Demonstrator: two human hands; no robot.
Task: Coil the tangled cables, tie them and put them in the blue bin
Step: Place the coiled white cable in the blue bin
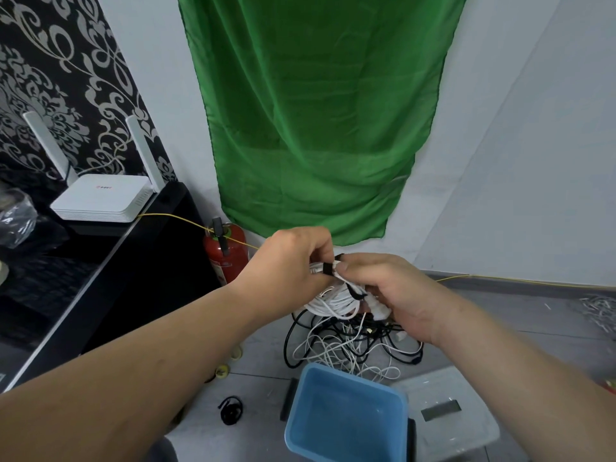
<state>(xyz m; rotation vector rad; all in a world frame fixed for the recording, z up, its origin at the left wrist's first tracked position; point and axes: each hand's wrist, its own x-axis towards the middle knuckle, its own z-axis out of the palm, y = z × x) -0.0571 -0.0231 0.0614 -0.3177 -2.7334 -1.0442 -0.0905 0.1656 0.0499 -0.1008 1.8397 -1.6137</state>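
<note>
The left hand point(290, 261) and right hand point(396, 295) meet in the air, fingers of both curled tight on a coiled white cable bundle point(328, 300), at the thin black strap tie point(325, 270) wrapped round its top. Beneath them a tangled pile of black and white cables point(350, 343) lies on the grey floor tiles point(260, 388) (just behind the rectangular blue plastic bin point(346, 425)).

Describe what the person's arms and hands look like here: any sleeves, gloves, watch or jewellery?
Nothing is worn on either. The left hand and right hand have no gloves, and no ring, watch or wristband shows on the parts in view. The left forearm and right forearm are uncovered to the edge of the picture, so no sleeve appears.
</note>
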